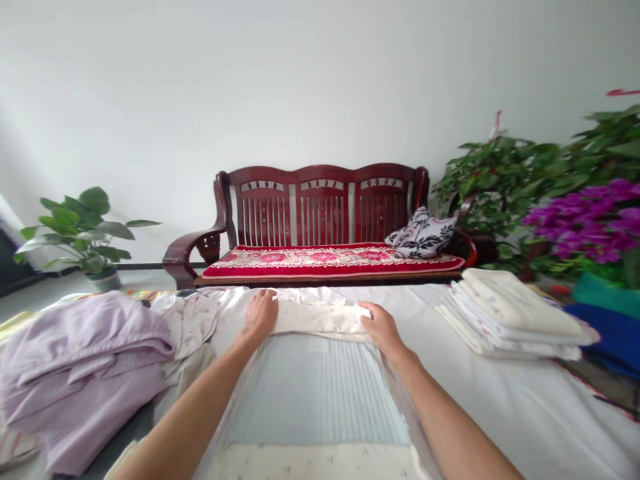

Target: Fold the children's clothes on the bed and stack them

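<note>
A piece of clothing or cloth lies spread before me, with a pale blue ribbed panel [320, 390] in the middle and a cream printed part [320, 319] folded over its far end. At the far left corner of that cream part, my left hand [261, 315] has its fingers curled down on the edge. My right hand [384, 328] pinches the far right corner between thumb and fingers. More cream fabric with small marks [320, 461] shows at the near end. Its full shape is hidden by the folds and my forearms.
A rumpled lilac garment [90, 373] is heaped at the left beside a white printed cloth [193, 323]. Folded light cloths [520, 310] are stacked at the right on the white sheet [490, 407]. Beyond stand a wooden bench [320, 213], a potted plant [103, 279] and purple flowers [590, 220].
</note>
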### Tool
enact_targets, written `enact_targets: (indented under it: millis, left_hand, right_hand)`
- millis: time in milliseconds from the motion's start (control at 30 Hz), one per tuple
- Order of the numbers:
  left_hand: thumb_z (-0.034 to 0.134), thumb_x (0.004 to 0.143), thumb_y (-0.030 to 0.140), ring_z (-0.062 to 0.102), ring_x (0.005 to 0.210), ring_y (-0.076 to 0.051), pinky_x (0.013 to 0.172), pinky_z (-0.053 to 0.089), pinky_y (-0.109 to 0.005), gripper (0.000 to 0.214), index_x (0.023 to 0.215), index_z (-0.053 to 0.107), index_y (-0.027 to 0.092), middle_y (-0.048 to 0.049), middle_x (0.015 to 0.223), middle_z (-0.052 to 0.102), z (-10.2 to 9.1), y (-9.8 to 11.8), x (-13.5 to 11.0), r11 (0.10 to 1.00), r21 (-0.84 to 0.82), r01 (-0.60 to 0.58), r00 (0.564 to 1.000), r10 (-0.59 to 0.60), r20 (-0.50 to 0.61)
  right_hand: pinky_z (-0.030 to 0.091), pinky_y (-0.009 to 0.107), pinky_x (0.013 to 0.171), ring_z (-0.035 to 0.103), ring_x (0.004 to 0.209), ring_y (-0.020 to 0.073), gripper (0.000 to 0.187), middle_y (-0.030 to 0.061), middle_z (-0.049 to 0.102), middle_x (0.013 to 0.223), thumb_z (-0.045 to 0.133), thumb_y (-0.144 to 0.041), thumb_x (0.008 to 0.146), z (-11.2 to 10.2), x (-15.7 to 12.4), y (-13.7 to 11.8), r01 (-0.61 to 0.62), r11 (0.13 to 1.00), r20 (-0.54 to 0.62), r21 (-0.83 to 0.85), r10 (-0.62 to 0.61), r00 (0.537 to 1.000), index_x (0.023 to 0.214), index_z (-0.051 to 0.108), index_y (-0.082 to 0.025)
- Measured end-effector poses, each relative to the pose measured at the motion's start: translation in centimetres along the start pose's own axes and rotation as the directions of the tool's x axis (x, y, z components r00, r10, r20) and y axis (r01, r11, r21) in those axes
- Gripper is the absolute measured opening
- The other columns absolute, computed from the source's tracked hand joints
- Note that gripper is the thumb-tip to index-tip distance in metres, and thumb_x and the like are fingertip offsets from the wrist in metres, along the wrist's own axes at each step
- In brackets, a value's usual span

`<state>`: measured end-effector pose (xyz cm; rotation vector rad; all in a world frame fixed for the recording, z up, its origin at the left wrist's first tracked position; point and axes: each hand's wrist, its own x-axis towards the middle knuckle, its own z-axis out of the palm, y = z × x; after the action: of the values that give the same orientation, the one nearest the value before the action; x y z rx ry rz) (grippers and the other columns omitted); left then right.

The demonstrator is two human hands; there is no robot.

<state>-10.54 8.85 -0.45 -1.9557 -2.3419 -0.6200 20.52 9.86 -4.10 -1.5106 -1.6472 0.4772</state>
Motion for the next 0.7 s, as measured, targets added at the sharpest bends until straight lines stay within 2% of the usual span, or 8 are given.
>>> enact_targets:
  millis: [100,200,267,333,400,467,600,700]
  left_hand:
    - [0.036,0.102,0.031,0.049,0.134,-0.024,0.113,0.036,-0.036,0.042,0.137,0.054,0.019,-0.0105,0.145,0.055,0.5,1.1,-1.5,0.965,-0.008,-0.262,0.965,0.262,0.002]
    - [0.04,0.101,0.038,0.038,0.143,-0.03,0.117,0.03,-0.047,0.049,0.143,0.049,0.015,-0.0154,0.152,0.048,1.7,1.2,-2.7,0.9,0.048,-0.434,0.9,0.43,0.075]
    - [0.04,0.101,0.043,0.036,0.145,-0.033,0.117,0.029,-0.051,0.053,0.145,0.047,0.014,-0.0165,0.154,0.044,2.6,0.8,-3.2,0.896,0.086,-0.436,0.897,0.425,0.122]
    - [0.039,0.101,0.046,0.034,0.146,-0.034,0.118,0.028,-0.053,0.056,0.147,0.045,0.015,-0.0158,0.156,0.042,3.1,0.4,-3.4,0.899,0.107,-0.425,0.901,0.41,0.142]
    - [0.038,0.101,0.048,0.033,0.147,-0.034,0.118,0.026,-0.054,0.057,0.149,0.043,0.017,-0.0143,0.157,0.041,3.3,0.2,-3.4,0.903,0.12,-0.412,0.907,0.395,0.145]
    - [0.037,0.101,0.049,0.032,0.147,-0.034,0.118,0.025,-0.056,0.058,0.15,0.042,0.02,-0.0129,0.158,0.039,3.3,0.2,-3.4,0.91,0.128,-0.396,0.914,0.377,0.147]
    - [0.034,0.101,0.051,0.03,0.148,-0.034,0.116,0.029,-0.055,0.059,0.151,0.041,0.021,-0.0128,0.159,0.037,3.1,0.4,-3.3,0.918,0.132,-0.375,0.92,0.35,0.176]
    - [0.035,0.101,0.051,0.028,0.149,-0.034,0.117,0.028,-0.054,0.06,0.152,0.039,0.021,-0.0124,0.161,0.035,2.9,0.1,-3.4,0.918,0.119,-0.379,0.914,0.352,0.2]
  right_hand:
    - [0.047,0.032,0.101,0.065,0.113,0.0215,0.05,0.0064,0.071,0.121,0.048,-0.01,0.076,-0.3,-0.1,-0.4,0.017,0.999,-0.006,-0.029,-0.017,1.0,0.12,0.07,-0.019]
    - [0.048,0.033,0.099,0.065,0.112,0.0233,0.05,0.0084,0.068,0.124,0.048,-0.009,0.078,-0.8,-0.5,-0.9,-0.015,0.981,0.014,-0.193,0.019,1.0,0.121,0.07,-0.019]
    - [0.051,0.035,0.095,0.065,0.111,0.0253,0.049,0.01,0.064,0.13,0.049,-0.01,0.08,-1.2,-0.9,-1.4,-0.026,0.937,0.009,-0.349,0.031,0.999,0.123,0.069,-0.021]
    - [0.05,0.038,0.097,0.063,0.115,0.0266,0.047,0.0106,0.058,0.138,0.049,-0.012,0.084,-1.4,-1.3,-2.0,0.048,0.884,-0.002,-0.465,-0.056,0.998,0.127,0.067,-0.022]
    - [0.042,0.04,0.108,0.052,0.13,0.0274,0.047,0.0106,0.051,0.148,0.048,-0.018,0.09,-1.2,-1.8,-2.8,0.225,0.827,0.06,-0.516,-0.227,0.972,0.134,0.062,-0.021]
    - [0.031,0.043,0.118,0.037,0.144,0.0274,0.049,0.0097,0.041,0.157,0.046,-0.027,0.096,-0.7,-2.3,-3.3,0.407,0.762,0.217,-0.503,-0.345,0.913,0.144,0.053,-0.02]
    - [0.023,0.048,0.122,0.027,0.149,0.0254,0.055,0.0071,0.035,0.161,0.035,-0.04,0.102,0.2,-3.1,-2.8,0.548,0.72,0.513,-0.425,-0.308,0.801,0.152,0.041,-0.02]
    - [0.022,0.049,0.122,0.025,0.15,0.0257,0.056,0.007,0.034,0.161,0.031,-0.042,0.102,0.3,-3.1,-1.4,0.523,0.726,0.52,-0.446,-0.265,0.812,0.153,0.039,-0.02]
